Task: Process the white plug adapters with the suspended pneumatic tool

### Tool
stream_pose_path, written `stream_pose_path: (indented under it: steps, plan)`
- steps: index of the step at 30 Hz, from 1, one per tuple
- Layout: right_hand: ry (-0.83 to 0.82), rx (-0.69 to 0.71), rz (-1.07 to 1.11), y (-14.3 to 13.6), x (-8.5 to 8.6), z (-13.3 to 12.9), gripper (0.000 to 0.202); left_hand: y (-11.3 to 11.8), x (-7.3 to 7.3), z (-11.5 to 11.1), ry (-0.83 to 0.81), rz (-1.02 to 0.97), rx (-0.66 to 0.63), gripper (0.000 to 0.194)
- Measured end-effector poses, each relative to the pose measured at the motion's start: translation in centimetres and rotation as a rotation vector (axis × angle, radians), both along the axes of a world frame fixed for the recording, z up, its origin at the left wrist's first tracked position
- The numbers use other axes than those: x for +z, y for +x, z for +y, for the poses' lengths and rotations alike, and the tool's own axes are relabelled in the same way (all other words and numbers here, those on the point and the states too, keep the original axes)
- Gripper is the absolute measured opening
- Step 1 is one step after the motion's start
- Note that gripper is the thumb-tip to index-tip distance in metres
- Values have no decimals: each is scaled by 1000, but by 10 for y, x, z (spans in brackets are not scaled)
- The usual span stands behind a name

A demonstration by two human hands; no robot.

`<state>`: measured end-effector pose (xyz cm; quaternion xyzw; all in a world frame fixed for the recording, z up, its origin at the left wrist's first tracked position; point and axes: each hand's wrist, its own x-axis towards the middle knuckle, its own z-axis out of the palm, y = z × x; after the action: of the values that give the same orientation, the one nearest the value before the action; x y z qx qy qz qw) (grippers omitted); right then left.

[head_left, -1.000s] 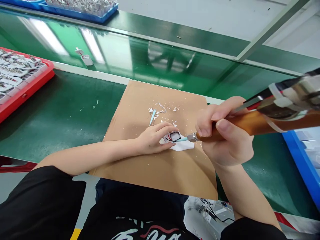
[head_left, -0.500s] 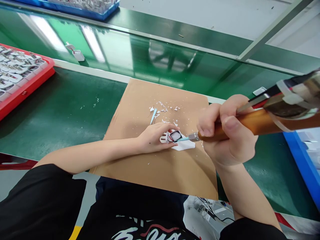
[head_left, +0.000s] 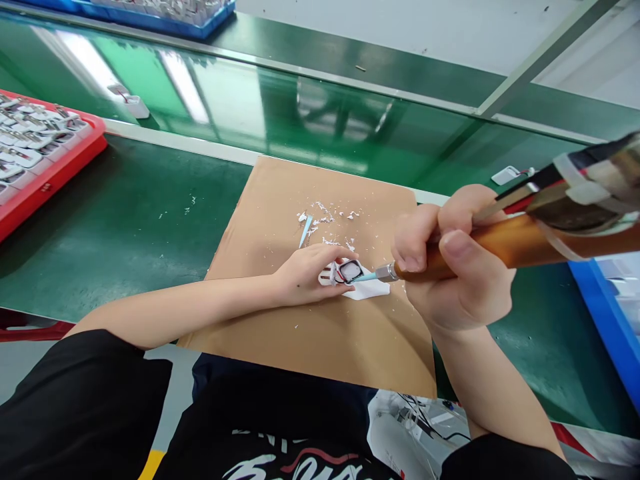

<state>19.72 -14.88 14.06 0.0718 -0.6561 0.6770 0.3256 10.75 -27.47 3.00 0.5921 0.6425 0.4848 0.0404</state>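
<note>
My left hand point(head_left: 305, 273) grips a small white device point(head_left: 351, 269) with a dark-rimmed square opening, between thumb and fingers. In my right hand point(head_left: 460, 267) is a tool with an orange handle point(head_left: 530, 243), fingers wrapped round it. The tool's light blue tip point(head_left: 365, 277) touches the edge of the device's opening. Under the device a white piece point(head_left: 373, 289) rests on the brown cardboard sheet point(head_left: 310, 347). Beyond my left hand, a light blue sliver point(head_left: 305, 232) lies among white shavings point(head_left: 325, 217).
A red tray point(head_left: 65, 167) of white devices stands at the left, a blue tray point(head_left: 200, 30) at the back left. Another blue container point(head_left: 600, 320) is at the right. Small white devices point(head_left: 136, 107) sit on the green belt point(head_left: 280, 113).
White devices on the green belt have shifted left, and one at the right now shows more fully. Both hands and the tool have hardly moved.
</note>
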Motion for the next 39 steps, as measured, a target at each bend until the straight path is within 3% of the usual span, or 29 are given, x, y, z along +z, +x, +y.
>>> stream_pose_path:
  steps: [17, 22, 39]
  plan:
    - [-38, 71, 41, -3, 0, 3, 14, 0, -2, 3, 79, 93, -13, 33]
    - [-31, 64, 31, -2, -1, 4, 16, 1, -1, 3, 151, 78, -8, 35]
    - [-28, 59, 35, 0, -3, 4, 24, 0, -5, 2, 147, 114, 31, 44]
